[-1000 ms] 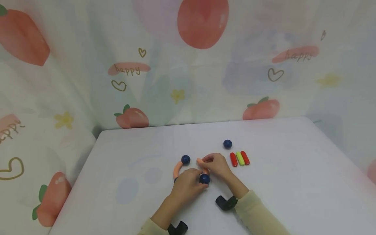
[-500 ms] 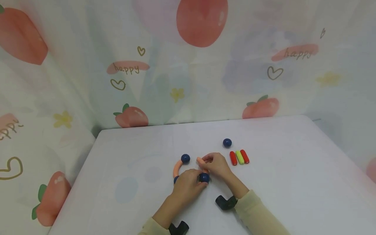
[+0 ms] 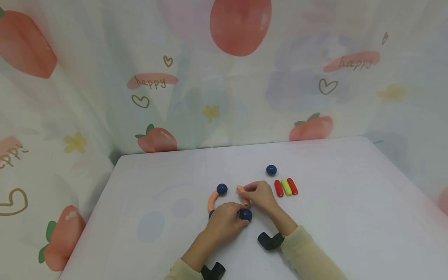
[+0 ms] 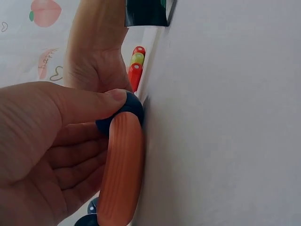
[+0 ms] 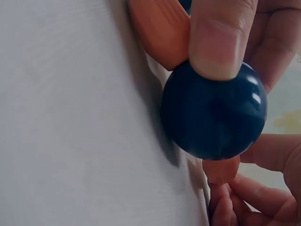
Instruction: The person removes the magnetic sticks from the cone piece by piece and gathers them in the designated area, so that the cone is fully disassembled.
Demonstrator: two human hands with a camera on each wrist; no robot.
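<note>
Fingers of the left hand (image 3: 224,222) clamp a blue ball (image 3: 246,215); the right hand's (image 3: 260,195) fingers pinch an orange curved stick (image 3: 246,203) at the ball's 12 o'clock.

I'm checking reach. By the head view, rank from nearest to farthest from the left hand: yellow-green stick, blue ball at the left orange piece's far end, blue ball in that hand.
1. Gripped blue ball: in the left hand, on its right.
2. Far-end blue ball: just beyond the hand.
3. Yellow-green stick: to the right, between red sticks.
</note>
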